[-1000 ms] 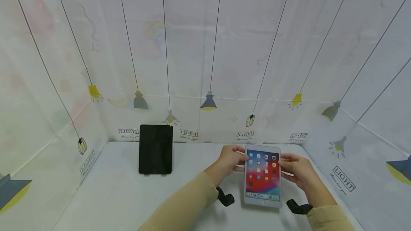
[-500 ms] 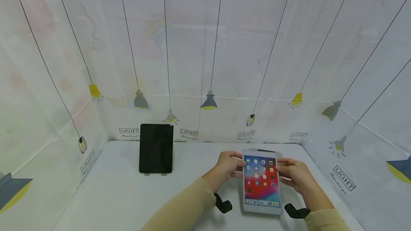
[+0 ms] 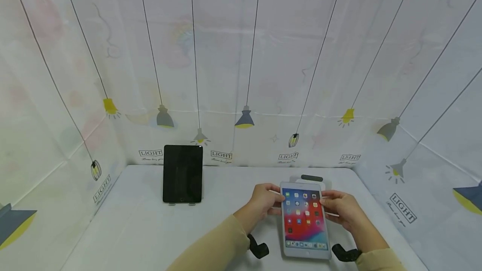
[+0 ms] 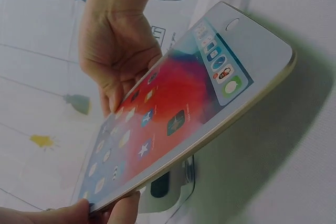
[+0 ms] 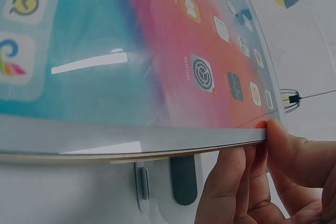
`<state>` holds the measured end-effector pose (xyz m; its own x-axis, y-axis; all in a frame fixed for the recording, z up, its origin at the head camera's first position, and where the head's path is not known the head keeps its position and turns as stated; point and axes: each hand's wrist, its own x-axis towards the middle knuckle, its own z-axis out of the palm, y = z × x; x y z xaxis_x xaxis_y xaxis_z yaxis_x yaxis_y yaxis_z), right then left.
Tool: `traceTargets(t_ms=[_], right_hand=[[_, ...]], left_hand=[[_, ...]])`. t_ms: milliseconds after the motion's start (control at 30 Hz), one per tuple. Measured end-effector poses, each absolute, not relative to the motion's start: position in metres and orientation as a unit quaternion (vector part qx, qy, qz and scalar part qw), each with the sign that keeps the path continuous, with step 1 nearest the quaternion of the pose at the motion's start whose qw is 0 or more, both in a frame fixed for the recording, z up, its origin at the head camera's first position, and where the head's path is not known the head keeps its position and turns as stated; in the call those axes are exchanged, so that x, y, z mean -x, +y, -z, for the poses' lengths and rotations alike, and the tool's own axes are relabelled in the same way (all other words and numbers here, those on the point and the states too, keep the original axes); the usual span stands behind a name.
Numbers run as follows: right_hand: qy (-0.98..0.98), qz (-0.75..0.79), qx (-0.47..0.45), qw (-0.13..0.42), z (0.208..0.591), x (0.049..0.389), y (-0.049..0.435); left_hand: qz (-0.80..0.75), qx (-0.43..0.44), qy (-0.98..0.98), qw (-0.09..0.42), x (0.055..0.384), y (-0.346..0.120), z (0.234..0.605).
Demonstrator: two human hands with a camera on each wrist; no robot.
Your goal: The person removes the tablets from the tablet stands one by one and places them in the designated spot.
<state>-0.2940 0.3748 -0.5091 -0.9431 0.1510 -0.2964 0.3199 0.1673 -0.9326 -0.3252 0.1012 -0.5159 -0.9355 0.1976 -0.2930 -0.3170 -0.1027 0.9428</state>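
Note:
A white-framed tablet [image 3: 305, 221] with a lit home screen is held between both hands at the right of the table. My left hand [image 3: 261, 200] pinches its left edge near the top, thumb on the front and fingers behind. On the opposite edge, my right hand [image 3: 343, 208] grips it the same way. The right wrist view shows the right thumb [image 5: 296, 150] over the frame. Behind the tablet stands a white holder [image 3: 311, 177] with a dark grey pad, mostly hidden in the head view. In the left wrist view the tablet's lower end hangs above the table, casting a shadow.
A black-screened tablet [image 3: 182, 174] leans upright on a stand at the back left of the white table [image 3: 143, 229]. Walls of patterned cloth [image 3: 241, 74] with printed lamps enclose the table at the back and both sides. Black wrist mounts [image 3: 257, 246] stick out below the hands.
Both hands have drawn the white tablet toward the person and slightly left. The grey pad and upper part of the holder behind it have come into view. The black tablet has not moved.

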Motion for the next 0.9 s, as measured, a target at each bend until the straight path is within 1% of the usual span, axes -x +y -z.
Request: traceTargets(t_ms=[900], right_hand=[[0.755,0.621,-0.186,0.095,0.530,0.274,0.366]], left_hand=[[-0.725,0.053,0.662,0.182,0.302,0.094,0.542]])
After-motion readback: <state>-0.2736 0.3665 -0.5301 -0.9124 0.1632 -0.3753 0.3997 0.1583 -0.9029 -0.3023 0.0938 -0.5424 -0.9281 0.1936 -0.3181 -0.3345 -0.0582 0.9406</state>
